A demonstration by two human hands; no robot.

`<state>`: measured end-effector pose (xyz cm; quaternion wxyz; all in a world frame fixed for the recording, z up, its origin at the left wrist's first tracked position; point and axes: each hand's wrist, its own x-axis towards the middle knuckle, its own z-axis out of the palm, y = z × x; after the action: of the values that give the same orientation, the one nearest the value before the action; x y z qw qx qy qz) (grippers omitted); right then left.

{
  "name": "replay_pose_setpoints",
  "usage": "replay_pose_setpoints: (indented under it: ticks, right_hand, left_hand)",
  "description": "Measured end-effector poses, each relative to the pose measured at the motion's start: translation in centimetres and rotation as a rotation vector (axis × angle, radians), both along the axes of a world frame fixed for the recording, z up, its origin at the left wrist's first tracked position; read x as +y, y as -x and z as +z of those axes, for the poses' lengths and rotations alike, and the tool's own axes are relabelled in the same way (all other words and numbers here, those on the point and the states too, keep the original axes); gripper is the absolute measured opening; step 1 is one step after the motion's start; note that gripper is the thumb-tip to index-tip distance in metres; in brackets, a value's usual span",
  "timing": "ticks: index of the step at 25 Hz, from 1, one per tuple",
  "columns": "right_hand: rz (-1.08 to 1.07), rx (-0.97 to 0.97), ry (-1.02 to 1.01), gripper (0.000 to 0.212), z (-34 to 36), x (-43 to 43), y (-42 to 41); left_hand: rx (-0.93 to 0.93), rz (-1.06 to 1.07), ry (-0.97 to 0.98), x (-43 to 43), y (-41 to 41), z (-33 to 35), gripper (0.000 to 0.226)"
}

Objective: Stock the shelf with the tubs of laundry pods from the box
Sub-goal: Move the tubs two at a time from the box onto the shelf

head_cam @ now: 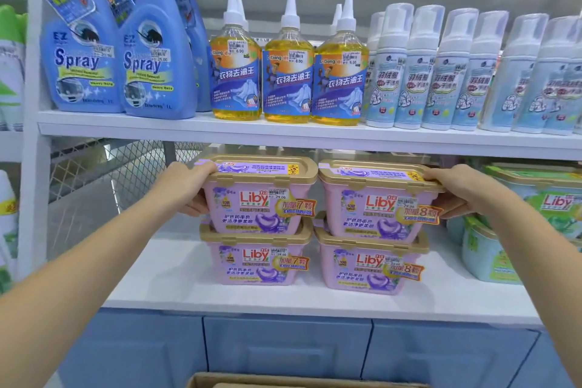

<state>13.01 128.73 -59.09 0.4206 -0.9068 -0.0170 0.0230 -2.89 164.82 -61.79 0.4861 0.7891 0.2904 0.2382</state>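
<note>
Pink Liby laundry pod tubs with gold lids stand in two stacks of two on the white shelf. My left hand grips the left end of the upper left tub. My right hand grips the right end of the upper right tub. Both upper tubs rest on the lower left tub and lower right tub. The cardboard box shows only its top edge at the bottom of the view; its contents are hidden.
Green Liby tubs stand right of the pink stacks. The shelf above holds blue spray bottles, yellow bottles and white foam bottles. A wire mesh panel closes the shelf's back left. Blue cabinet doors lie below.
</note>
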Motion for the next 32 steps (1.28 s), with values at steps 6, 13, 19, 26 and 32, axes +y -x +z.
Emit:
replay_pose_setpoints:
  ticks: [6, 13, 19, 26, 32]
  right_hand:
    - [-0.026, -0.188, -0.117, 0.059, -2.5, -0.4, 0.4]
    - [0.060, -0.575, -0.124, 0.069, -8.6, -0.8, 3.6]
    - [0.135, -0.293, -0.268, 0.083, -18.6, -1.0, 4.3]
    - [0.074, -0.276, -0.018, 0.091, -20.7, 0.8, 2.1]
    - [0.081, -0.323, -0.001, 0.044, -21.0, 0.4, -2.2]
  left_hand:
    - [-0.075, 0.111, -0.204, -0.2, 0.2, -2.0, 0.073]
    - [-0.299, 0.100, -0.508, -2.1, 1.2, -8.5, 0.061]
    - [-0.051, 0.011, -0.244, -1.5, 2.3, -15.6, 0.096]
    - [0.088, 0.053, -0.301, -2.7, -0.5, -18.6, 0.053]
    - [0.054, 0.054, -0.332, -3.1, -4.3, -18.4, 0.049]
